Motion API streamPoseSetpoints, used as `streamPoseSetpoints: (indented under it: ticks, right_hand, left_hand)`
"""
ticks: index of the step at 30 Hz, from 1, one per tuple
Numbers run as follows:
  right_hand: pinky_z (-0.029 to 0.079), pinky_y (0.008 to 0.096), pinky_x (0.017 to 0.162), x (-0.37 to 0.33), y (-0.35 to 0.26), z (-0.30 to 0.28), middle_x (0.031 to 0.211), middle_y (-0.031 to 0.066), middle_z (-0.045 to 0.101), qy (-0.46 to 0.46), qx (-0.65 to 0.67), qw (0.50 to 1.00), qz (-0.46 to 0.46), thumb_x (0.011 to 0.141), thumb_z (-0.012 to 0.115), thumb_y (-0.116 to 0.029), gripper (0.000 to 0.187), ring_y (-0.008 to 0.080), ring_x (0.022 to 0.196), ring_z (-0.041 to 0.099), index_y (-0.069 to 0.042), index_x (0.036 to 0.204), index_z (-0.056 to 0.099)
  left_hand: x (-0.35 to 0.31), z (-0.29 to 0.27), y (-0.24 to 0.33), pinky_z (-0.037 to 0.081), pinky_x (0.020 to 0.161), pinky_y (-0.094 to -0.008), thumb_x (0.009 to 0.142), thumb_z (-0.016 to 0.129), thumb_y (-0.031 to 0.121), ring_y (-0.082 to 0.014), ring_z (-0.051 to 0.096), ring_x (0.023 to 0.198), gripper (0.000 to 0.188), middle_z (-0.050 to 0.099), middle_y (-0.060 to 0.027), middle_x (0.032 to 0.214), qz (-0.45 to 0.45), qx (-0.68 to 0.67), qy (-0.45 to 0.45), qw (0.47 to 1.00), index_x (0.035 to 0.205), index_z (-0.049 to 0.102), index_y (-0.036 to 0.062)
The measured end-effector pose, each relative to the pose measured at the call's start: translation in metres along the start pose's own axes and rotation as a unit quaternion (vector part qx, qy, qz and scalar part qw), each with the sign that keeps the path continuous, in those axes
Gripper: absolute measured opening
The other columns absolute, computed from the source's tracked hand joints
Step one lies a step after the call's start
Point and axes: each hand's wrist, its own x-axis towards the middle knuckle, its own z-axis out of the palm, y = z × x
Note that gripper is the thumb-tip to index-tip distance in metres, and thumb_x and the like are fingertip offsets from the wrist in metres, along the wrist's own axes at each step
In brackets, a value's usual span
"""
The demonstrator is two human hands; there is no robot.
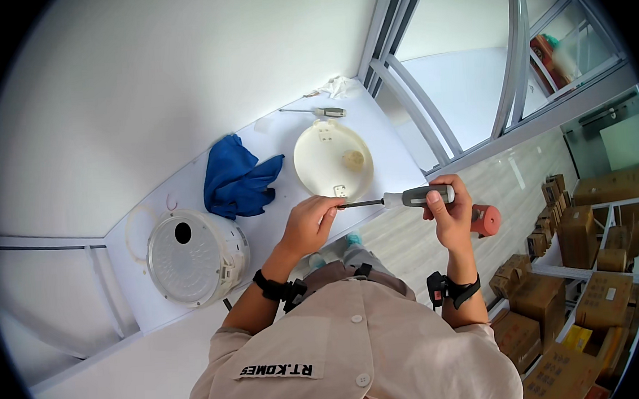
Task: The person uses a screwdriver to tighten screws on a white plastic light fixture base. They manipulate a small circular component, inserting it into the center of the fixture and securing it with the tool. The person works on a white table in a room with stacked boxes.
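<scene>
A screwdriver [419, 196] with a grey and white handle is held level in front of me. My right hand [450, 211] is closed round its handle. My left hand [310, 223] pinches the tip of its dark shaft; whether a screw sits between those fingers cannot be made out. Just beyond the tip lies a round cream-coloured lid [318, 167], inner side up, with small brackets at its edge and a yellowish round piece [353, 160] inside. To the left stands a white drum-shaped appliance body [186, 268] with a dark round hole in its upward face.
On the white table [397, 156] are a crumpled blue cloth [235, 178], a second screwdriver [329, 112] and a white tissue [339, 88]. A red cylindrical object [485, 221] is beyond my right hand. Cardboard boxes [538, 303] crowd the right side. A framed glass partition [457, 69] borders the table.
</scene>
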Motion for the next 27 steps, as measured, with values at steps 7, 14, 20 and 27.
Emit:
streamPoseSetpoints:
  ticks: [7,14,20,27]
  right_hand:
    - [0.048,0.0254,0.061,0.005,0.01,-0.006,0.085,0.0043,0.067,-0.008,-0.073,0.997,-0.032,0.099,0.079,-0.023,0.034,0.0092,0.072,0.059,0.0,0.117,0.06]
    - [0.047,0.026,0.06,0.023,0.02,-0.003,0.078,0.0041,0.068,-0.006,-0.182,0.98,-0.082,0.097,0.082,-0.026,0.037,0.0088,0.066,0.057,0.0,0.113,0.062]
    - [0.052,0.027,0.06,0.037,0.027,0.01,0.077,0.0082,0.071,-0.037,-0.196,0.977,-0.078,0.095,0.084,-0.027,0.039,0.0119,0.066,0.065,0.0,0.114,0.063]
    - [0.057,0.0297,0.061,0.045,0.027,0.019,0.083,0.0116,0.074,-0.087,-0.217,0.969,-0.079,0.095,0.084,-0.027,0.038,0.0168,0.069,0.071,-0.001,0.114,0.064]
  left_hand:
    - [0.017,0.006,0.004,0.049,0.095,-0.0435,0.094,0.067,0.006,-0.0312,0.067,0.106,0.03,0.075,-0.011,0.108,-0.002,0.109,-0.052,0.993,0.123,0.071,0.0055]
    - [0.018,0.017,-0.014,0.036,0.116,-0.0506,0.086,0.08,0.022,-0.0319,0.061,0.125,0.056,0.073,-0.011,0.12,-0.032,0.206,-0.051,0.977,0.137,0.064,0.0069]
    - [0.016,0.028,-0.025,0.006,0.13,-0.0626,0.08,0.088,0.038,-0.0301,0.055,0.141,0.088,0.075,-0.0066,0.126,-0.11,0.201,-0.098,0.968,0.152,0.05,0.0048]
    - [0.014,0.036,-0.038,0.001,0.126,-0.0701,0.081,0.086,0.044,-0.0278,0.057,0.139,0.083,0.076,-0.0042,0.123,-0.108,0.219,-0.074,0.967,0.148,0.055,0.0054]
